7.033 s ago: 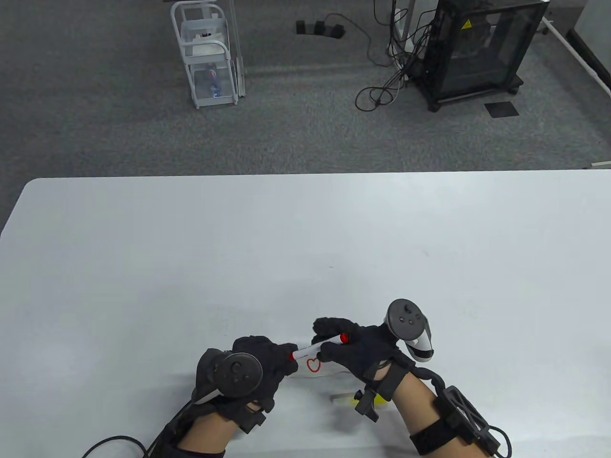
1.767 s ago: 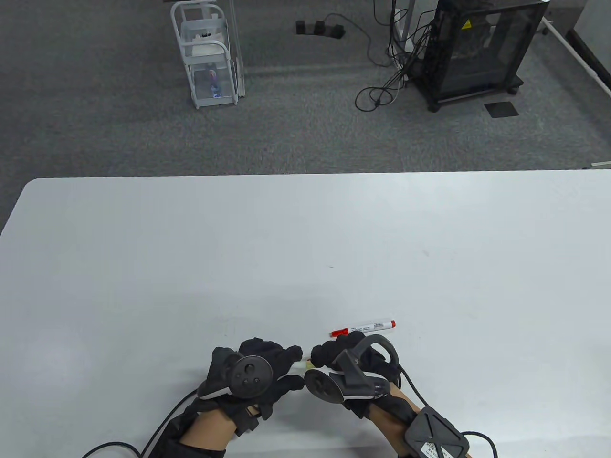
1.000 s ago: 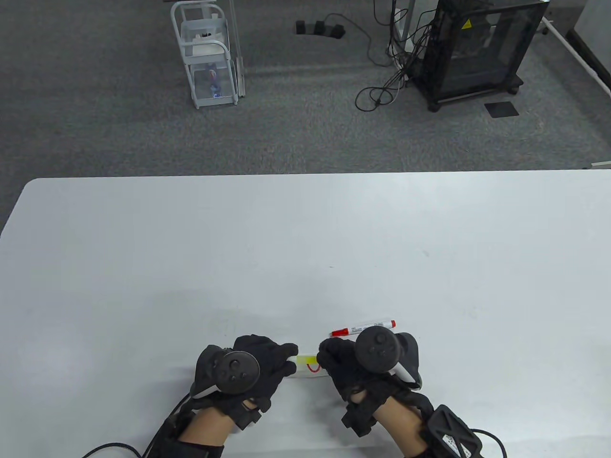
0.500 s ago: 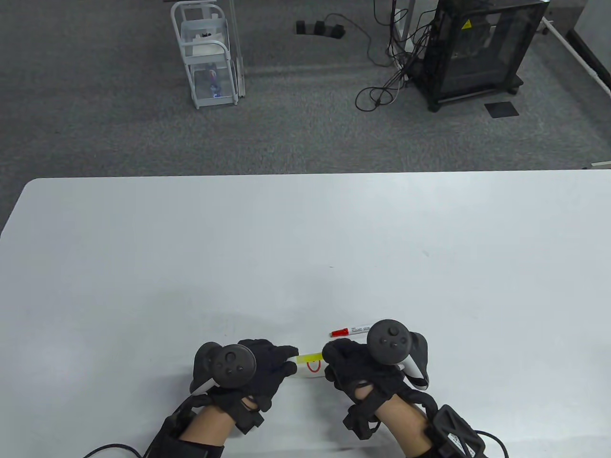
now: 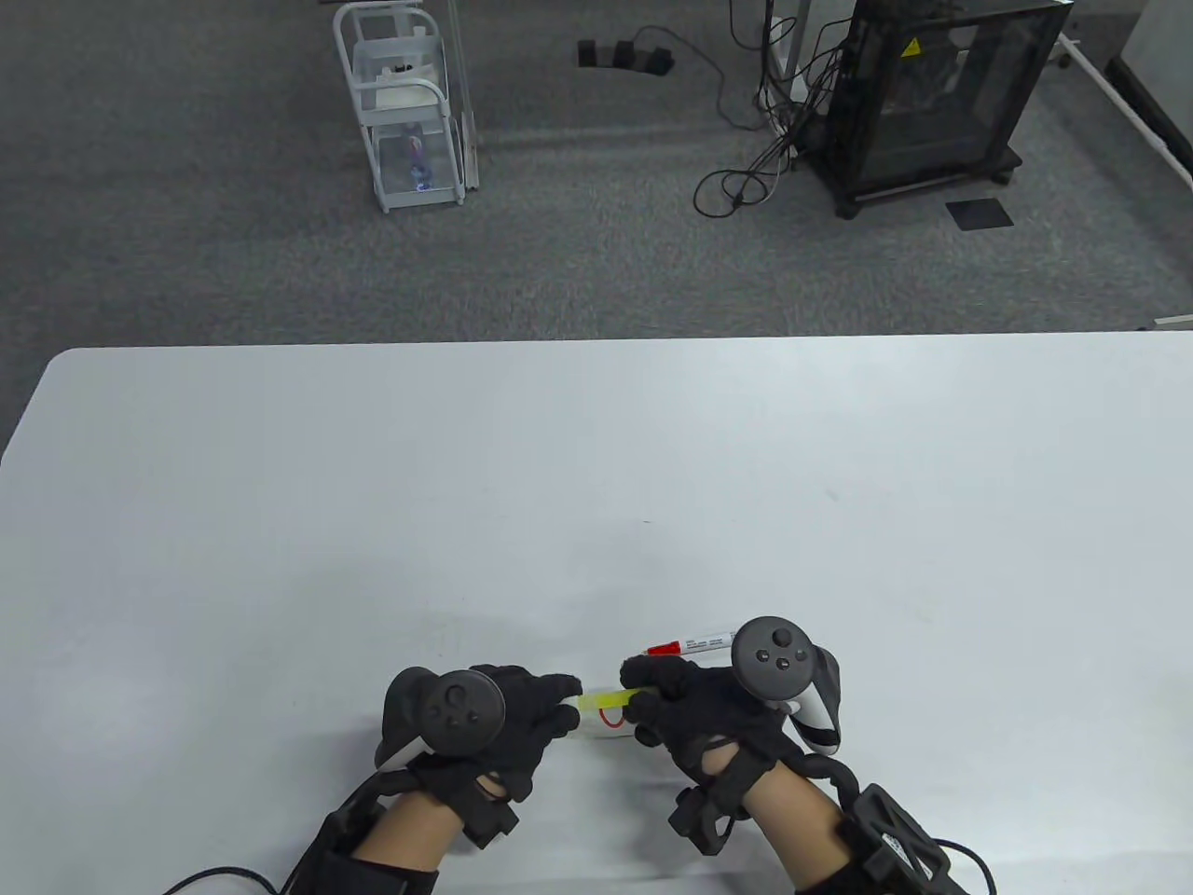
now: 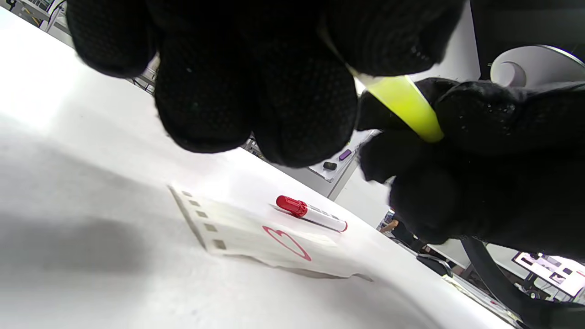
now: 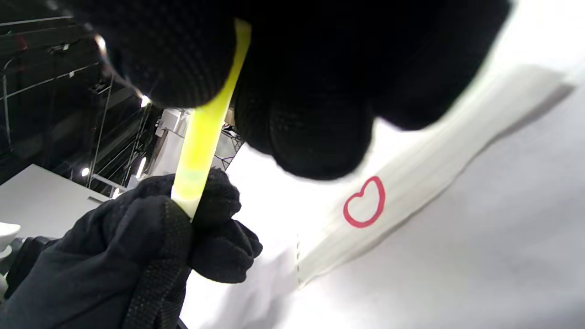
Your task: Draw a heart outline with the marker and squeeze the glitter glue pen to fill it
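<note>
A yellow glitter glue pen [image 5: 604, 699] [image 6: 402, 106] [image 7: 201, 141] spans the gap between both hands, held above the paper. My left hand [image 5: 545, 704] pinches its left end and my right hand [image 5: 648, 695] grips its right end. Beneath them lies a white paper strip [image 6: 256, 235] [image 7: 425, 183] with a red heart outline [image 5: 610, 717] [image 6: 287, 242] [image 7: 364, 202] drawn on it. The red-capped marker [image 5: 694, 645] [image 6: 311, 213] lies on the table just beyond the paper, partly behind my right hand's tracker.
The white table [image 5: 596, 466] stretches far and wide beyond the hands. On the floor past it stand a white wire cart [image 5: 405, 107], a black cabinet [image 5: 941, 93] and loose cables [image 5: 746, 140].
Seven seconds ago my right hand held the marker; it now lies on the table. Both hands took up the yellow pen, and over the last second the right hand shifted slightly along it.
</note>
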Motion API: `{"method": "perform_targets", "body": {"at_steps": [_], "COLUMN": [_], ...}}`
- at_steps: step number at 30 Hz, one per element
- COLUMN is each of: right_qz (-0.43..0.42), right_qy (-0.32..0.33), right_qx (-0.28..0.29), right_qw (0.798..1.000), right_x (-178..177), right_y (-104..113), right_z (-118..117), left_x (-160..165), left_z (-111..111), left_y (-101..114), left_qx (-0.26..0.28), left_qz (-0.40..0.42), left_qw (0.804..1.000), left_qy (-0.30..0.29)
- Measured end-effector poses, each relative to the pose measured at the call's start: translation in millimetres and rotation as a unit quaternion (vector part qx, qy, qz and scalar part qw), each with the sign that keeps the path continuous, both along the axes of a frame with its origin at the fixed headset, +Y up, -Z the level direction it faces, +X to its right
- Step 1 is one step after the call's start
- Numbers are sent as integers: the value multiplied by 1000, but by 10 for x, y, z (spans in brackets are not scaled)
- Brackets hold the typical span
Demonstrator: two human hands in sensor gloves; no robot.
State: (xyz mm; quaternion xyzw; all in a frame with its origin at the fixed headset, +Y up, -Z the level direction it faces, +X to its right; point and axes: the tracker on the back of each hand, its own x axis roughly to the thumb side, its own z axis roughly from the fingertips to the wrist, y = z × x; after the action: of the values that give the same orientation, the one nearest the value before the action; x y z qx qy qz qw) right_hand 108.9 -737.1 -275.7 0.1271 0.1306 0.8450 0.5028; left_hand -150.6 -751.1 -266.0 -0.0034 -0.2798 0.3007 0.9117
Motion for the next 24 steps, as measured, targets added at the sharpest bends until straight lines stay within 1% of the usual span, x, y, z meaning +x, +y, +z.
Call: {"method": "perform_targets", "body": {"at_steps": [2, 5, 7, 9, 10, 11, 12, 14, 15, 16, 19, 20, 21, 22, 24], "right_qz": [-24, -32, -23, -29, -36, -52, -67, -68, -67, -75, -75, -65, -81, -113, -155], "right_qy": [-15, -19, -23, 3, -10, -14, -9, -16, -18, -10, 3, -1, 10, 25, 29], "right_qx": [-39, -69, -48, -15, -18, -30, -71, -99, -100, -88, -43, -47, -68, -117, -143], "right_qw": [999, 997, 998, 999, 999, 998, 995, 993, 993, 993, 996, 997, 994, 986, 977], "right_x": [12, 36, 22, 9, 17, 16, 29, 55, 51, 41, 13, 25, 16, 19, 7], "right_y": [-45, -93, -71, -20, -23, -45, -96, -156, -165, -149, -49, -56, -93, -156, -236], "right_z": [8, -7, -16, -23, -17, -16, -18, -28, -32, -32, -40, -29, -26, -25, -45], "left_x": [-1, 5, -3, -8, -11, -10, -8, -3, -5, -5, -2, -2, -2, 0, 12], "left_z": [1, 4, 7, 8, 3, 1, 4, 12, 21, 28, 33, 31, 32, 33, 39], "left_y": [11, 7, 24, 10, 7, 9, 12, 9, 18, 35, 28, 27, 32, 34, 32], "left_qx": [5, 6, 6, 4, 4, 2, 6, 11, 19, 30, 27, 27, 27, 27, 27], "left_qz": [-1, 0, 4, -1, 2, 3, 3, 3, 6, 6, -1, -1, 0, 1, 1], "left_qw": [1000, 1000, 1000, 1000, 1000, 1000, 1000, 1000, 1000, 999, 1000, 1000, 1000, 1000, 1000], "left_qy": [7, 4, 4, 7, 5, 5, 8, 8, 8, 10, 8, 8, 9, 9, 7]}}
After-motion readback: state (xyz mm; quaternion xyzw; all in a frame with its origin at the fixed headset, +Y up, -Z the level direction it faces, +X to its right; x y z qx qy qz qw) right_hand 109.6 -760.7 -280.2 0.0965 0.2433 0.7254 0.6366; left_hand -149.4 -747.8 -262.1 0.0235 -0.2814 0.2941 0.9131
